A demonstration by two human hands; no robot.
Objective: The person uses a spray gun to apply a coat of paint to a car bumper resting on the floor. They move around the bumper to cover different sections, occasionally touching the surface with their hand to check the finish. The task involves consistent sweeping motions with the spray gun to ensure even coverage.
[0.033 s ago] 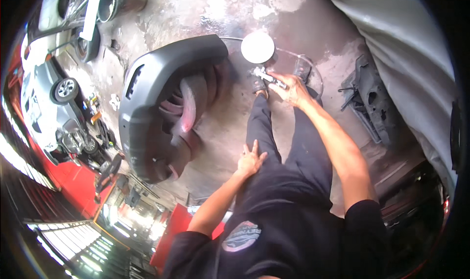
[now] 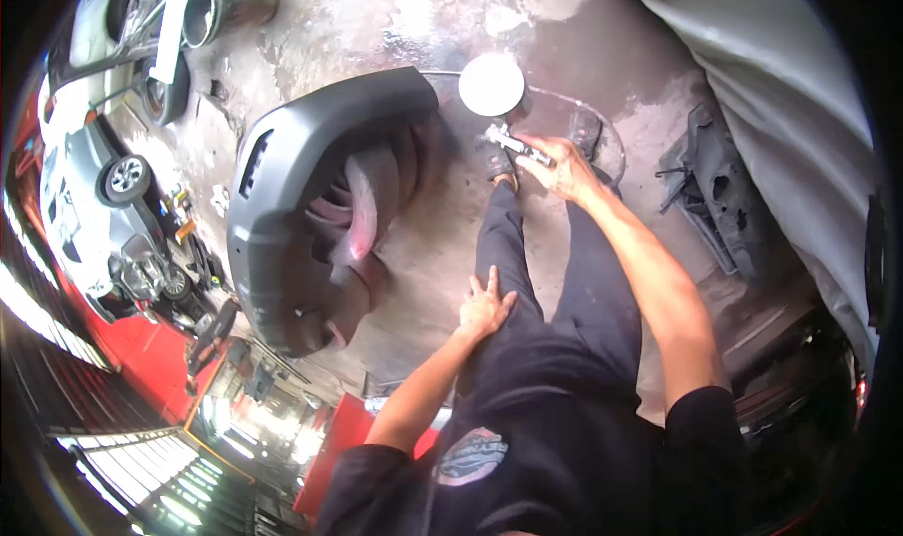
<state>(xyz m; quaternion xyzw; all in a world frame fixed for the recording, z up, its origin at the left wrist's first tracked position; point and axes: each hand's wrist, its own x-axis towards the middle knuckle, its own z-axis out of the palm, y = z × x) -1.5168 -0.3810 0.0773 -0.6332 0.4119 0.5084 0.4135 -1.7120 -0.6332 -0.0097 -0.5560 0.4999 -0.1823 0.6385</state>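
My right hand is stretched out ahead and shut on a metal spray gun with a round white cup on top. The gun points toward a dark grey car bumper that lies on the stained concrete floor to the left. A thin hose loops on the floor behind the gun. My left hand rests flat on my left thigh, fingers spread, holding nothing. I wear black trousers and a black shirt.
A black car part lies on the floor at the right, beside a large grey cover. A metal cylinder lies at the top left. Parked cars line the far left edge.
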